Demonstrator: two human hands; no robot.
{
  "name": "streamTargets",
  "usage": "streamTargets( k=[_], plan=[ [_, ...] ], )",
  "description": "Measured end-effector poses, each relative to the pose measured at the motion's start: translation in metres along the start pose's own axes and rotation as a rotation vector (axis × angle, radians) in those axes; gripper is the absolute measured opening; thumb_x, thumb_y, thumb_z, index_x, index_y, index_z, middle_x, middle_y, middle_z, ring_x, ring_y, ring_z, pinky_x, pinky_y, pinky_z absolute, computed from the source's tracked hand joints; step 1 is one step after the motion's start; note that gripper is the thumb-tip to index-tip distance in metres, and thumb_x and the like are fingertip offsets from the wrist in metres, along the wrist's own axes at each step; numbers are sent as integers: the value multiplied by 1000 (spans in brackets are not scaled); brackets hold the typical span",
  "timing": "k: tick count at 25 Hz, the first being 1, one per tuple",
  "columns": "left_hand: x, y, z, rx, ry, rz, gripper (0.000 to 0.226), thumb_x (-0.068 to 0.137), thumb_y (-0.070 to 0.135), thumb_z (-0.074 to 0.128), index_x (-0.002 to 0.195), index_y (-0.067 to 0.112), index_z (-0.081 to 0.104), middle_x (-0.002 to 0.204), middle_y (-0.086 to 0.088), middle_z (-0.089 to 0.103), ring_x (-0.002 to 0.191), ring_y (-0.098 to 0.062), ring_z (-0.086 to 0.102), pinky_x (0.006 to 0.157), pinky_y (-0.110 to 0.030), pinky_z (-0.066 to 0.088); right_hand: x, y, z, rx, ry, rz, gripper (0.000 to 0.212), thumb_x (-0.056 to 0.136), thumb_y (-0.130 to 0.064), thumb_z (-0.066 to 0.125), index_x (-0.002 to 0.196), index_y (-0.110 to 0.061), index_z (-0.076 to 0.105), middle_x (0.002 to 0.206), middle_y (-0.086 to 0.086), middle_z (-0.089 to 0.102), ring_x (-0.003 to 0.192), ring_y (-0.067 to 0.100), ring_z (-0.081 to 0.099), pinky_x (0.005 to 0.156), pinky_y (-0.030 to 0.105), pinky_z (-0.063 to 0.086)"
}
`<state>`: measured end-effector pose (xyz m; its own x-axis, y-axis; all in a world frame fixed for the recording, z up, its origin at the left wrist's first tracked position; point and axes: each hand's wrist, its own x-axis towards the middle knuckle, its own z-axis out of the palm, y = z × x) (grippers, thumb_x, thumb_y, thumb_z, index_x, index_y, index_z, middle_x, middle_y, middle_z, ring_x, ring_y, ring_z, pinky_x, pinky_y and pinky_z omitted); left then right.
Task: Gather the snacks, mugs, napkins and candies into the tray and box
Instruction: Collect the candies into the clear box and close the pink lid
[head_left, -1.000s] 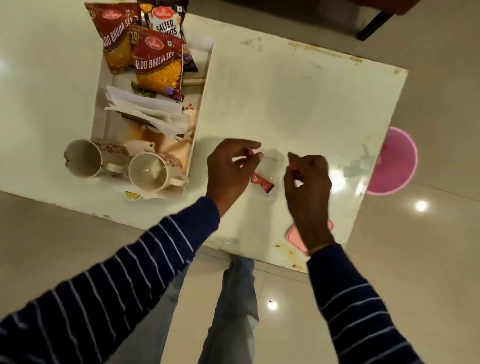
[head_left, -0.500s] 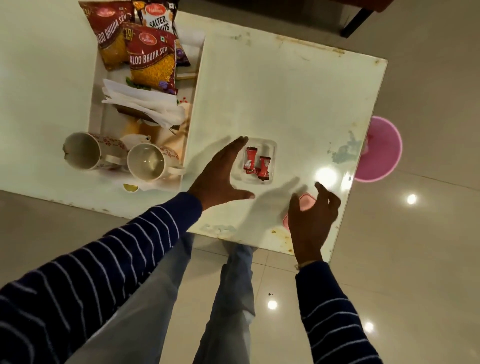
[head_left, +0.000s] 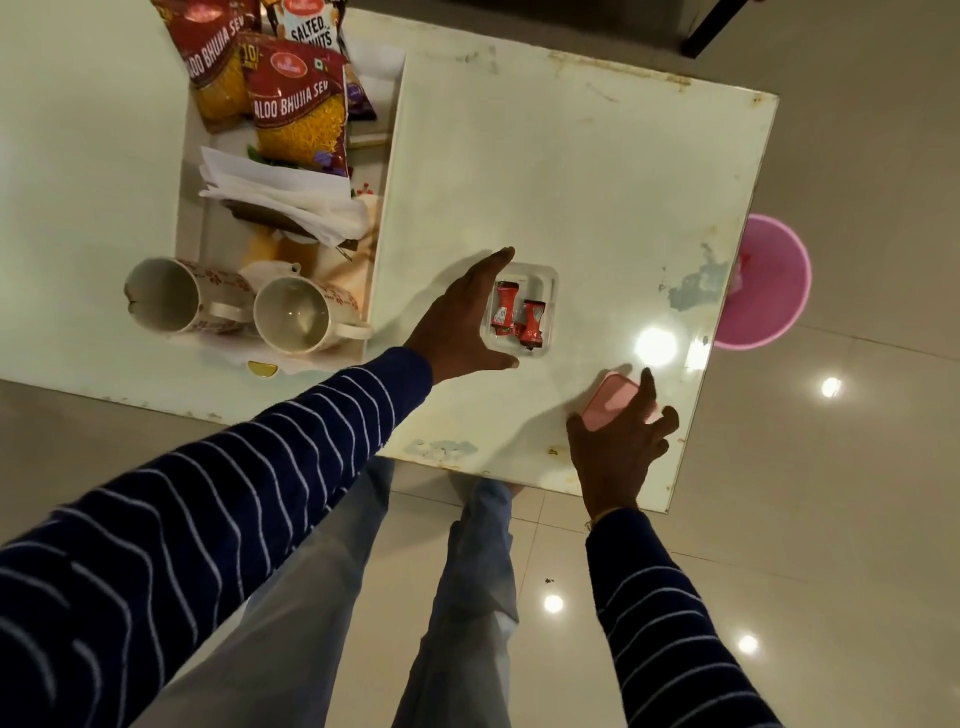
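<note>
A small clear box (head_left: 551, 280) sits on the white table (head_left: 571, 156) with two red candies (head_left: 504, 312) lying in it. My left hand (head_left: 457, 322) is open and cupped around the box's left side, thumb along its near edge. My right hand (head_left: 618, 447) is at the table's near right corner, its fingers closed over a pink lid (head_left: 608, 397). At the left, a white tray (head_left: 387, 208) holds red snack packets (head_left: 298, 109), white napkins (head_left: 280, 200) and two mugs (head_left: 166, 301) lying on their sides.
A round pink object (head_left: 774, 280) lies on the tiled floor past the table's right edge. A dark furniture leg (head_left: 711, 26) shows at the top right. My legs stand close to the table's near edge.
Both hands let go of the candies, which now lie in the clear box. My left hand opened beside the box. My right hand moved back to the near corner and came down onto the pink lid.
</note>
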<state>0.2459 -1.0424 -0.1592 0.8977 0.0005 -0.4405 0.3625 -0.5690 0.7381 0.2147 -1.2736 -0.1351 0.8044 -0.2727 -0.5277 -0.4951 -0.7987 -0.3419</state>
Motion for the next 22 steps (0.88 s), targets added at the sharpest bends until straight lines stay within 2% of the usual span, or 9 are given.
streamTargets(
  k=[4,8,10,12,13,15,18,20,22],
  plan=[
    [-1,0,-2,-9,33,-11,121,55,40,95,151,29,22,150,1,39,132,-20,45,105,-43,50,7,-5,-10,-84,-45,37,82,73,-22,72,143,-21,29,130,19,41,114,42,44,83,40,43],
    [-2,-1,-4,-4,12,0,120,52,40,95,149,30,25,146,1,43,129,-20,47,103,-44,51,15,-3,-32,70,103,-28,60,85,-1,56,142,-11,42,124,19,63,111,36,62,96,41,50],
    [-5,-2,-4,2,0,10,121,53,41,95,150,30,24,148,1,42,131,-21,46,103,-45,51,14,-7,-43,210,134,-137,59,87,-3,64,143,-11,45,115,7,67,103,10,66,93,30,54],
    [-9,-4,-3,30,-31,23,128,53,43,96,153,31,17,154,0,37,135,-22,43,106,-46,48,11,-18,-45,374,21,-201,67,86,-13,73,145,-19,42,102,-13,63,88,-14,62,72,9,53],
    [-12,-5,-2,51,-58,25,135,52,44,96,155,32,10,158,-1,32,139,-23,41,109,-45,46,9,-26,-41,457,-69,-188,70,86,-18,75,146,-25,40,102,-19,61,87,-17,62,69,8,54],
    [-19,-7,-1,35,-109,14,147,49,44,97,156,32,-4,165,0,14,145,-24,33,112,-39,38,10,-41,-29,554,-208,-163,67,89,-25,72,147,-30,38,108,-20,61,91,-14,63,69,16,58],
    [-32,-11,-3,-59,-129,-27,151,48,48,96,156,32,-9,166,13,-1,145,-15,31,109,-26,34,14,-58,-7,598,-215,-169,56,95,-25,65,146,-24,42,121,-10,59,99,1,63,78,30,59],
    [-40,-12,-4,-78,-96,-48,142,52,51,93,157,31,0,165,11,6,133,-7,40,102,-18,37,14,-62,8,547,-152,-165,51,96,-26,64,144,-20,46,122,1,62,96,13,64,82,36,59],
    [-44,-8,-3,-94,-7,-84,119,63,50,88,156,26,19,160,0,29,119,-8,53,93,-23,47,14,-62,18,511,-80,-174,50,94,-30,66,140,-18,52,119,7,64,90,17,63,79,24,58]
  ],
)
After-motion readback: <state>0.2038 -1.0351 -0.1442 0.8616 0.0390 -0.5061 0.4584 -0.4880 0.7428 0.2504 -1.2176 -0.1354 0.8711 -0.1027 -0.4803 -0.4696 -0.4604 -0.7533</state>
